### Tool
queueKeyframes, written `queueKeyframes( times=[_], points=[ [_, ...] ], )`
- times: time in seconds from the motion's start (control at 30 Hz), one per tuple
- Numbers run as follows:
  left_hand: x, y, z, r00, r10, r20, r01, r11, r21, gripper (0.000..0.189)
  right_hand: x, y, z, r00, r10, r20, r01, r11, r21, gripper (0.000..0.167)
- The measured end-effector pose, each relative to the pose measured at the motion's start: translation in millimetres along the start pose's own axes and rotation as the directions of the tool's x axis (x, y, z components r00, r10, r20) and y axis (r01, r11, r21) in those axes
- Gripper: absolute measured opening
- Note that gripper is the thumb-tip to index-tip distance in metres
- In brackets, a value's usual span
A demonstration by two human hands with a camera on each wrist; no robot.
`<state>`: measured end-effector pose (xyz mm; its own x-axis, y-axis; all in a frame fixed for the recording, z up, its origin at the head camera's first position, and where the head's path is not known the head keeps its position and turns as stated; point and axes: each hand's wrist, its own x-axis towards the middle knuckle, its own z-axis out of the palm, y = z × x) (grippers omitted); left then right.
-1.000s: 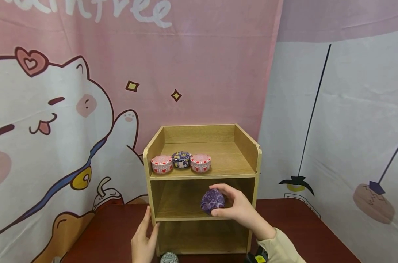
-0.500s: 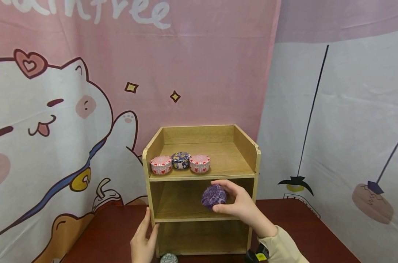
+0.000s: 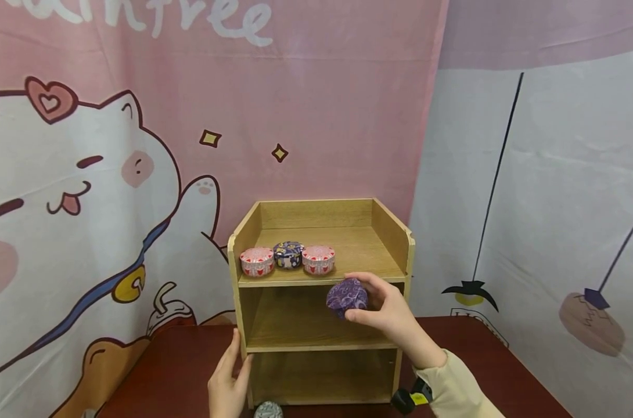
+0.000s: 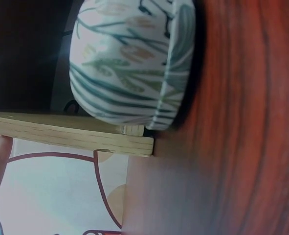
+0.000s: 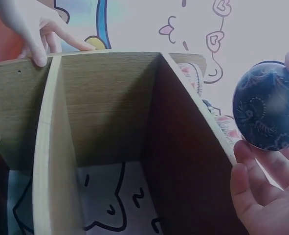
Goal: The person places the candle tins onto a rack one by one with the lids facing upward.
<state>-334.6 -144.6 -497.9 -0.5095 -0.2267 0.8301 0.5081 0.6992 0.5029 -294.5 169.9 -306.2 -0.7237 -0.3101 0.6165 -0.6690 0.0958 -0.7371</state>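
Note:
My right hand pinches a round purple tin with a swirl pattern between thumb and fingers. It holds the tin tilted in front of the wooden shelf unit, just below the top shelf's front edge. In the right wrist view the tin looks dark, beside the shelf boards. My left hand touches the unit's left side panel with fairly straight fingers. On the top shelf, two pink-and-red tins flank a dark blue patterned tin, all in a row at the left.
A white tin with green leaf print stands on the red-brown table, by the unit's lower left front corner. Behind the unit hangs a pink cartoon cloth. A black and yellow object sits below my right sleeve.
My right hand has moved up and slightly right with the purple tin, from in front of the middle compartment towards the top shelf's edge. The left hand stays against the side panel.

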Motion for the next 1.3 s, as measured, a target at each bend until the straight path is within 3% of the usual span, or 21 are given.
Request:
queueKeyframes(
  times=[0.4,0.53,0.8,1.1,1.3],
  points=[
    [2.3,-1.9,1.2,1.0,0.025,-0.004,-0.025,1.0,-0.001,0.079,22.1,-24,-16,0.998,0.014,-0.059,-0.014,1.0,-0.009,0.056],
    [2.6,0.0,0.6,1.0,-0.011,0.002,0.011,1.0,0.003,0.079,33.8,-27,-20,0.998,0.009,-0.069,-0.01,1.0,-0.024,0.057],
    [-0.6,3.7,-0.5,0.996,-0.081,0.021,0.082,0.996,-0.025,0.076,50.5,-26,-26,0.991,0.059,-0.119,-0.061,0.998,-0.012,0.057],
    [1.1,1.2,1.0,0.999,-0.049,-0.002,0.049,0.999,-0.005,0.079,69.3,-19,-28,0.981,0.098,-0.17,-0.103,0.994,-0.021,0.054],
    [0.4,2.1,-0.2,0.997,-0.074,0.022,0.074,0.997,-0.024,0.077,80.4,-10,-31,0.973,0.135,-0.188,-0.146,0.988,-0.044,0.056]
  ],
)
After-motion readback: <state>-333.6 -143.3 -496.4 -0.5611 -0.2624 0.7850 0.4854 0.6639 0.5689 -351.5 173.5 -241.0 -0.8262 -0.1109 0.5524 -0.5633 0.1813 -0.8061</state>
